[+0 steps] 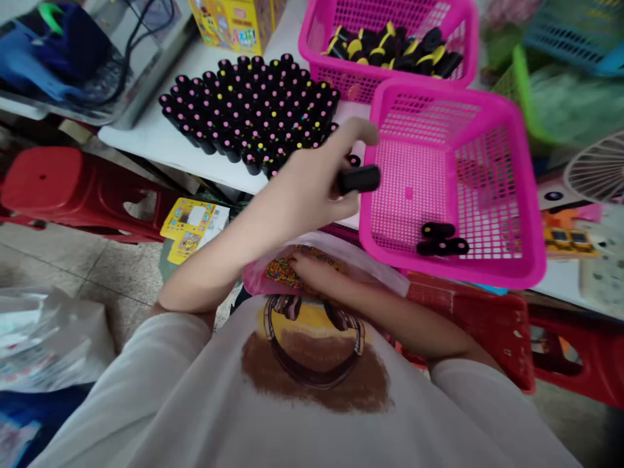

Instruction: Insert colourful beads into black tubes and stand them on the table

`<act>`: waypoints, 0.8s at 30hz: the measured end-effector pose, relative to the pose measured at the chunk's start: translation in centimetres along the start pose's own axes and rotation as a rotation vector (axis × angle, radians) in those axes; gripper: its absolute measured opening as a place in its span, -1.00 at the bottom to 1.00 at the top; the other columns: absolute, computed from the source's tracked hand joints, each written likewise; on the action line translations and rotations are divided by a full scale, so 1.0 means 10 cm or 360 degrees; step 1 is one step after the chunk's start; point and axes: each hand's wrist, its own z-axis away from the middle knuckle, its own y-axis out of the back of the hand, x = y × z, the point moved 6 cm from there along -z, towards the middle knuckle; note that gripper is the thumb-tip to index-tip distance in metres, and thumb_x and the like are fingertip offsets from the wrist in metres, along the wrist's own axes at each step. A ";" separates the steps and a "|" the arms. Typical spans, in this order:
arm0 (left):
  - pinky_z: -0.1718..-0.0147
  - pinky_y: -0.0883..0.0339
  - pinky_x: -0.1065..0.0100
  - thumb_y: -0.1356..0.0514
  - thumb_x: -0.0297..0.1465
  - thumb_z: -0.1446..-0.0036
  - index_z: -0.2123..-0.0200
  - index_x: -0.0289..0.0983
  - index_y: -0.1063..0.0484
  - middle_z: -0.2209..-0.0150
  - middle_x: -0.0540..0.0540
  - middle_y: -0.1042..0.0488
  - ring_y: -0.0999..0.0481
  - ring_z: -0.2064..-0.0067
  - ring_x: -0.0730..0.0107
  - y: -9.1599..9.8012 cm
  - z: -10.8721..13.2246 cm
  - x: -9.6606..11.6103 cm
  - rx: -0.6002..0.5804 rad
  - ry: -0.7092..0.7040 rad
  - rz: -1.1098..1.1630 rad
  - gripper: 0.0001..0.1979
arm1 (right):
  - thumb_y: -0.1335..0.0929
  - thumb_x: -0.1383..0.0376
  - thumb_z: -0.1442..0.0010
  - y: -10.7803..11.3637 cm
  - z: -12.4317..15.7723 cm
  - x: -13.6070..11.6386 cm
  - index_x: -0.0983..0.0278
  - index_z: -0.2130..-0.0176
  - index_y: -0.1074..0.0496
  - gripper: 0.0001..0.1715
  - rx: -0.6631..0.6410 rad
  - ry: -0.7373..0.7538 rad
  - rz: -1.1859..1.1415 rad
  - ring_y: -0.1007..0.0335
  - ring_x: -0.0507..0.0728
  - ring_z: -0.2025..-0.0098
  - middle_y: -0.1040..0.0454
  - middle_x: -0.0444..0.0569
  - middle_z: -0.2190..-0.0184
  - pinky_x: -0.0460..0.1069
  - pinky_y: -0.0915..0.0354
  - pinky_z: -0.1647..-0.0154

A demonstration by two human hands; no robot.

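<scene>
My left hand (324,175) is closed around a black cylinder (359,179) at the left rim of a pink basket (529,214). Inside that basket lie several black pieces (439,230). Many upright black cylinders (234,107) with pink or yellow dots on top stand packed together on the white table, beyond my left forearm. My right hand (305,268) reaches into a clear plastic bag (380,266) of small multicoloured beads (280,272) at my lap. Its fingers are partly sunk among the beads, so what they hold is hidden.
A second pink basket (341,68) behind holds black and yellow pieces. A yellow box (229,25) stands at the back. Red stools (43,179) are at the left, a red crate (478,325) at lower right, a fan (597,169) at right.
</scene>
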 end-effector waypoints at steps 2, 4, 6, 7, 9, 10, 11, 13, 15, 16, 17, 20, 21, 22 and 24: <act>0.04 -0.56 0.36 -0.26 -0.56 -0.17 -0.38 -0.16 -0.27 0.07 0.04 -0.61 -0.66 0.10 0.40 0.20 0.34 -0.25 0.0060 -0.0072 0.0168 -0.29 | -0.31 0.59 -0.35 -0.07 -0.08 -0.11 0.43 0.11 -0.58 -0.74 -0.0054 0.0062 -0.0032 -0.56 0.16 0.10 -0.58 0.22 -0.02 0.02 -0.44 -0.02; 0.11 -0.58 0.36 -0.25 -0.49 -0.21 -0.35 -0.15 -0.36 -0.01 -0.03 -0.62 -0.65 0.15 0.39 0.31 0.69 -0.54 0.0119 -0.0067 0.0123 -0.37 | -0.30 0.58 -0.36 -0.14 -0.18 -0.24 0.44 0.10 -0.57 -0.74 -0.0105 0.0134 -0.0061 -0.54 0.16 0.06 -0.57 0.21 -0.01 0.04 -0.41 -0.08; 0.17 -0.60 0.35 -0.27 -0.39 -0.25 -0.24 -0.12 -0.50 -0.03 -0.05 -0.64 -0.65 0.18 0.36 0.35 1.03 -0.83 0.0183 0.0044 0.0015 -0.52 | -0.30 0.58 -0.35 -0.20 -0.27 -0.34 0.46 0.11 -0.58 -0.74 -0.0155 0.0212 -0.0095 -0.52 0.17 0.03 -0.59 0.22 0.04 0.04 -0.37 -0.13; 0.16 -0.61 0.35 -0.28 -0.35 -0.25 -0.18 -0.13 -0.53 -0.02 -0.07 -0.64 -0.65 0.17 0.34 0.37 1.19 -0.96 0.0217 0.0112 0.0009 -0.58 | -0.31 0.59 -0.34 -0.22 -0.31 -0.38 0.47 0.12 -0.59 -0.74 -0.0174 0.0246 -0.0115 -0.52 0.18 0.01 -0.59 0.22 0.06 0.04 -0.36 -0.15; 0.09 -0.62 0.33 -0.30 -0.28 -0.25 -0.09 -0.17 -0.55 -0.02 -0.10 -0.64 -0.67 0.11 0.31 0.38 1.48 -1.19 0.0314 0.0275 0.0077 -0.65 | -0.32 0.58 -0.31 -0.23 -0.35 -0.41 0.48 0.11 -0.60 -0.74 -0.0190 0.0289 -0.0159 -0.51 0.20 -0.03 -0.61 0.24 0.08 0.05 -0.33 -0.18; 0.06 -0.63 0.33 -0.32 -0.24 -0.25 -0.05 -0.20 -0.55 -0.02 -0.13 -0.64 -0.67 0.09 0.29 0.39 1.61 -1.28 0.0365 0.0352 0.0125 -0.66 | -0.33 0.58 -0.31 -0.22 -0.36 -0.41 0.49 0.10 -0.60 -0.74 -0.0188 0.0300 -0.0183 -0.51 0.21 -0.04 -0.61 0.25 0.07 0.06 -0.33 -0.18; 0.05 -0.63 0.32 -0.34 -0.20 -0.23 0.00 -0.21 -0.56 -0.01 -0.15 -0.64 -0.67 0.08 0.28 0.38 1.72 -1.36 0.0402 0.0419 0.0165 -0.67 | -0.33 0.57 -0.31 -0.21 -0.37 -0.40 0.48 0.08 -0.61 -0.73 -0.0182 0.0310 -0.0207 -0.51 0.21 -0.05 -0.61 0.25 0.05 0.06 -0.32 -0.19; 0.05 -0.64 0.30 -0.37 -0.09 -0.21 0.10 -0.23 -0.57 0.02 -0.17 -0.64 -0.68 0.08 0.25 0.34 1.88 -1.48 0.0412 0.0521 0.0214 -0.65 | -0.34 0.54 -0.32 -0.19 -0.36 -0.39 0.44 0.04 -0.61 -0.70 -0.0164 0.0337 -0.0255 -0.50 0.21 -0.10 -0.62 0.22 -0.01 0.07 -0.30 -0.22; 0.01 -0.65 0.23 -0.39 0.02 -0.16 0.09 -0.24 -0.57 0.03 -0.19 -0.65 -0.68 0.09 0.22 0.27 1.97 -1.57 0.0398 0.0590 0.0265 -0.53 | -0.35 0.55 -0.29 -0.16 -0.34 -0.37 0.38 0.04 -0.63 -0.68 -0.0101 0.0356 -0.0355 -0.51 0.21 -0.12 -0.64 0.17 -0.02 0.08 -0.29 -0.25; -0.02 -0.64 0.18 -0.39 0.06 -0.14 0.02 -0.24 -0.56 0.04 -0.19 -0.65 -0.69 0.09 0.21 0.23 2.00 -1.60 0.0388 0.0607 0.0302 -0.46 | -0.36 0.57 -0.27 -0.15 -0.33 -0.36 0.36 0.05 -0.64 -0.67 -0.0061 0.0357 -0.0423 -0.52 0.21 -0.11 -0.66 0.15 -0.01 0.08 -0.30 -0.24; -0.06 -0.63 0.14 -0.40 0.08 -0.12 -0.07 -0.24 -0.54 0.04 -0.19 -0.65 -0.70 0.08 0.19 0.20 2.01 -1.62 0.0380 0.0609 0.0336 -0.37 | -0.37 0.58 -0.24 -0.14 -0.32 -0.35 0.35 0.08 -0.66 -0.66 -0.0020 0.0351 -0.0499 -0.54 0.21 -0.08 -0.67 0.13 0.03 0.08 -0.32 -0.21; -0.16 -0.56 0.08 -0.40 0.11 -0.10 -0.15 -0.21 -0.54 0.05 -0.19 -0.67 -0.69 0.03 0.14 0.13 1.98 -1.61 0.0313 0.0536 0.0317 -0.30 | -0.36 0.61 -0.20 -0.16 -0.30 -0.32 0.32 0.14 -0.68 -0.63 0.0044 0.0307 -0.0689 -0.58 0.18 0.02 -0.71 0.07 0.13 0.03 -0.38 -0.09; -0.16 -0.56 0.09 -0.40 0.12 -0.10 -0.09 -0.20 -0.59 0.06 -0.19 -0.68 -0.69 0.03 0.14 0.11 1.97 -1.59 0.0279 0.0507 0.0280 -0.35 | -0.35 0.61 -0.21 -0.17 -0.29 -0.30 0.31 0.13 -0.68 -0.62 0.0055 0.0281 -0.0735 -0.59 0.16 0.04 -0.71 0.05 0.14 0.02 -0.39 -0.06; -0.15 -0.56 0.11 -0.39 0.12 -0.10 -0.01 -0.20 -0.63 0.07 -0.19 -0.68 -0.69 0.03 0.14 0.10 1.96 -1.58 0.0255 0.0483 0.0242 -0.40 | -0.35 0.61 -0.21 -0.18 -0.28 -0.29 0.31 0.12 -0.68 -0.61 0.0068 0.0251 -0.0781 -0.60 0.15 0.06 -0.71 0.04 0.14 0.01 -0.40 -0.04; -0.11 -0.57 0.15 -0.40 0.12 -0.08 0.09 -0.19 -0.65 0.10 -0.18 -0.69 -0.68 0.06 0.15 0.07 1.95 -1.56 0.0227 0.0462 0.0196 -0.46 | -0.36 0.61 -0.21 -0.17 -0.26 -0.27 0.31 0.10 -0.68 -0.61 0.0088 0.0212 -0.0869 -0.61 0.14 0.06 -0.72 0.04 0.12 0.01 -0.41 -0.04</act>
